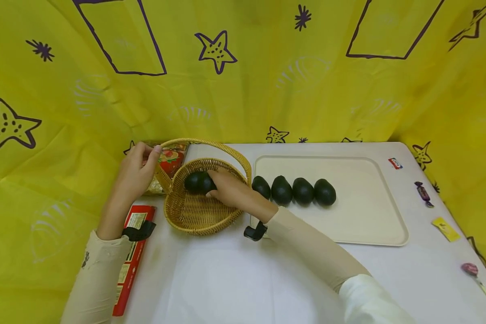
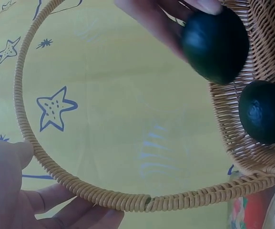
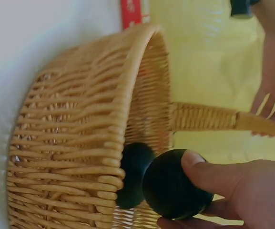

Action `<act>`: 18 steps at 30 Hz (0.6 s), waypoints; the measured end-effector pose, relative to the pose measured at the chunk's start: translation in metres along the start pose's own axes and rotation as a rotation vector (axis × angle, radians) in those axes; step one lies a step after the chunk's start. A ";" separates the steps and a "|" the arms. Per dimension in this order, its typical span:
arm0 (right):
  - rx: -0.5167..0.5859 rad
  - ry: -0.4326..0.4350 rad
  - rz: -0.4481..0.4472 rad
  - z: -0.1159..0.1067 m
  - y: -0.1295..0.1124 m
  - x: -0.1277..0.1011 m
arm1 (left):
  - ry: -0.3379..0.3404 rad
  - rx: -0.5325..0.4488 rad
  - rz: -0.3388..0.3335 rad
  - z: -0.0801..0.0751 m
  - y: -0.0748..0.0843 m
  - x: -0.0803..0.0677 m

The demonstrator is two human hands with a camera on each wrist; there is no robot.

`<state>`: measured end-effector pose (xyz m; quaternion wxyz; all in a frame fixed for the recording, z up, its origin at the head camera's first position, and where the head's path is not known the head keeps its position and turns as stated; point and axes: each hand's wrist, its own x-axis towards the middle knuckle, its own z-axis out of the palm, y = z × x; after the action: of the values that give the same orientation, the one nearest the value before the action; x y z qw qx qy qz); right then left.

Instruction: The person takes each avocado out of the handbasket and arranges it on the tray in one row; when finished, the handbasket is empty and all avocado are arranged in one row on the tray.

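A wicker basket (image 1: 200,218) with a tall arched handle (image 1: 227,150) stands left of centre on the white table. My left hand (image 1: 135,173) holds that handle at its left side, thumb and fingers around it in the left wrist view. Reaching over the basket's right rim, my right hand (image 1: 228,186) grips a dark green avocado (image 3: 173,186) between thumb and fingers. A second avocado (image 2: 265,112) lies inside the basket, close beside the held one. Several more avocados (image 1: 281,191) form a row on the cream tray (image 1: 364,198), the leftmost partly hidden by my right arm.
Under my left forearm lies a long red box (image 1: 127,270). A shiny red packet (image 1: 172,159) sits behind the basket. Along the right edge are a small wrapped sweet (image 1: 395,163), a purple-wrapped candy (image 1: 424,194), a yellow packet (image 1: 445,229) and a lollipop (image 1: 470,269). Yellow cloth (image 1: 247,99) hangs behind.
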<state>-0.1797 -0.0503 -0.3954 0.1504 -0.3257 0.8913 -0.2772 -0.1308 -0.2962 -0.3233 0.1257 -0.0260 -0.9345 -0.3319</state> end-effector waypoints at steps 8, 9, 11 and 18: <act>0.042 0.053 -0.111 -0.010 -0.004 -0.040 | -0.007 -0.012 -0.009 0.001 -0.001 0.000; 0.061 0.054 -0.119 -0.012 -0.004 -0.046 | -0.009 -0.012 -0.012 0.001 -0.001 0.000; 0.095 0.059 -0.140 -0.017 -0.004 -0.060 | -0.014 -0.015 -0.017 0.001 0.000 0.000; 0.170 0.084 -0.217 -0.033 0.005 -0.106 | -0.023 -0.026 -0.029 0.000 0.000 -0.001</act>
<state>-0.1183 0.0365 -0.3629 0.1093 -0.3946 0.8295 -0.3799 -0.1298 -0.2965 -0.3237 0.1097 -0.0180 -0.9318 -0.3454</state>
